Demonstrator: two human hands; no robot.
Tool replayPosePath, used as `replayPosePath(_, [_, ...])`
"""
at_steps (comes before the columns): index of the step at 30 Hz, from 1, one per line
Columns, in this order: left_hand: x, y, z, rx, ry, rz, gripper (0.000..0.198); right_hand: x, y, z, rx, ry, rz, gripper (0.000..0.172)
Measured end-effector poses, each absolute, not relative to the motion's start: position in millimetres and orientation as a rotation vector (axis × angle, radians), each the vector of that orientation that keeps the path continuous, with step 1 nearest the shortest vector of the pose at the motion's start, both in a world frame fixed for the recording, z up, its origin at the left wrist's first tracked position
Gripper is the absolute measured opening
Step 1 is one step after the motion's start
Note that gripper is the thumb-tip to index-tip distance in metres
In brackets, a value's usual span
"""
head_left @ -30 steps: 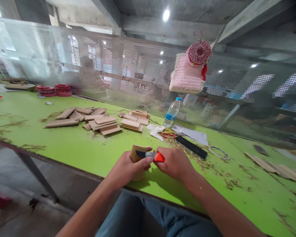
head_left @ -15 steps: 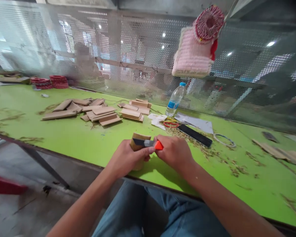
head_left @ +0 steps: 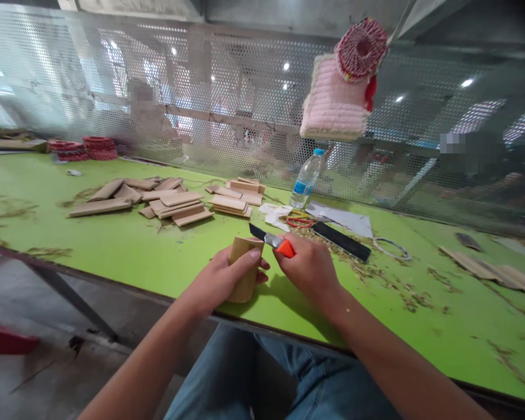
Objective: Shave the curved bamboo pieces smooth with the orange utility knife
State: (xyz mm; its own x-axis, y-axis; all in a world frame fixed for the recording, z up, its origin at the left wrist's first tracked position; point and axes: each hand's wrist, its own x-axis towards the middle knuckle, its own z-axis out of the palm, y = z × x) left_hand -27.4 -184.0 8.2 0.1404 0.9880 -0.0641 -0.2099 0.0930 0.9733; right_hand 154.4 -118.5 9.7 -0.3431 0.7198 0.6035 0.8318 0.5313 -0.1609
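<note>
Close to the table's front edge, my left hand (head_left: 231,271) is wrapped round a curved tan strip piece (head_left: 241,286), perhaps bamboo or cardboard, held upright with the thumb across its face. My right hand (head_left: 310,265) is closed on a utility knife (head_left: 273,240) with an orange-red body. Its dark blade points up and left, just above and to the right of the tan piece's top edge, apart from it. Beyond my hands lie similar tan pieces (head_left: 192,214) in loose piles on the green table (head_left: 157,256).
A water bottle (head_left: 306,179) stands near the perforated screen (head_left: 236,116). Right of my hands lie a black rectangular block (head_left: 341,241), a white ring (head_left: 392,249) and shavings (head_left: 413,300). A pink woven piece (head_left: 336,99) hangs above. Red-and-white coils (head_left: 100,148) sit at the far left.
The knife blade has lifted off the tan piece and swung to point up and left. My left thumb now lies over the piece's face, and more of the piece shows.
</note>
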Motion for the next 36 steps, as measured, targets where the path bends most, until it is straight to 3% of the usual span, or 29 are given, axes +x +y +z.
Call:
replayPosePath(6, [-31, -176, 10, 0.870, 0.737, 1.090, 0.042, 159, -114, 11, -1.256, -2.096, -0.101, 0.025])
replayPosePath(19, [-30, -179, 5, 1.055, 0.969, 1.101, 0.041, 158, -120, 12, -1.226, -2.451, -0.206, 0.026])
replayPosePath(36, [-22, -182, 10, 1.057, 1.083, 1.185, 0.040, 153, -124, 4, -1.248, -2.338, -0.236, 0.031])
